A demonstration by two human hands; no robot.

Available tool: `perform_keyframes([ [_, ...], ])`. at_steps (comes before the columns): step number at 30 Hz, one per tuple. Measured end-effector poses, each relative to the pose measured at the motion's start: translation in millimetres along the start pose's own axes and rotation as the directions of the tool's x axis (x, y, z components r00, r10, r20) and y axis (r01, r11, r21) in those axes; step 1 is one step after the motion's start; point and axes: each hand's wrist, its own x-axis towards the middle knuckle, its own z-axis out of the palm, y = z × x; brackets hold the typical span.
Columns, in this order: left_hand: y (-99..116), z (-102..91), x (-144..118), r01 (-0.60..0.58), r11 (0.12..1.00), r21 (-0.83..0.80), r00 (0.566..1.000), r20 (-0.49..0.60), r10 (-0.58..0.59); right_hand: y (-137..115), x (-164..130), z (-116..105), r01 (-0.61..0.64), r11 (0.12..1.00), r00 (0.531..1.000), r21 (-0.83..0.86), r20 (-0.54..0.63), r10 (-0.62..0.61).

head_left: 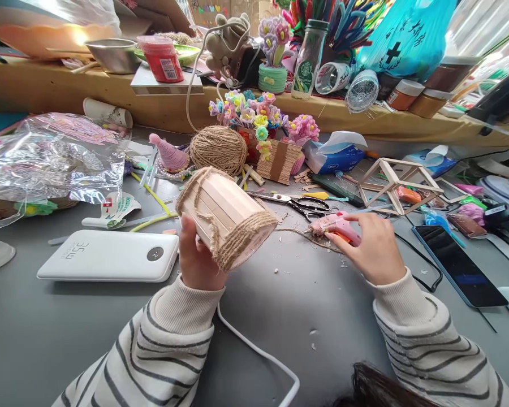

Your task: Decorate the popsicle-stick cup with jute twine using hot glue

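My left hand [201, 263] is wrapped round a tilted cup [227, 203] faced with pale wooden sticks. Jute twine is wound round both of its ends, and a strand runs along its side. On the right, my right hand [377, 246] grips a pink glue gun [339, 225] that lies low over the table, its nozzle pointing left toward the cup. A loose length of twine [290, 230] passes by the nozzle. Behind the cup sits a ball of jute twine [218, 150]. Black-handled scissors [301, 203] lie between the cup and the glue gun.
A white power bank [110, 255] is at left, and a phone [460, 265] lies at right. A white cable [258, 347] crosses the table in front. Farther back stand a wooden stick frame [396, 181], a tissue pack [335, 155] and bundled craft sticks [277, 161].
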Motion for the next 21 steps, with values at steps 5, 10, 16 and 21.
perform_keyframes([
  [5, -1.5, 0.5, 0.5, -0.022, 0.999, 0.045, 1.000, 0.021, 0.022, -50.9, 8.1, -17.7, 0.143, 0.892, 0.970, 0.428, 0.120, -0.213],
  [10, 1.0, 1.7, -0.6, 0.017, 0.999, 0.029, 1.000, 0.009, -0.018, -82.5, 13.0, -20.6, -0.096, 0.649, 0.853, 0.755, 0.399, -0.337],
  [16, 5.2, 1.4, 3.8, 0.085, 0.996, -0.032, 0.996, 0.020, -0.084, -63.5, 21.8, -21.8, -0.129, 0.737, 0.902, 0.664, 0.388, -0.192],
  [21, 10.1, -2.7, 5.2, 0.081, 0.997, -0.009, 0.995, 0.059, -0.080, -19.0, 44.3, -24.9, -0.193, 0.837, 0.976, 0.511, 0.190, 0.109],
])
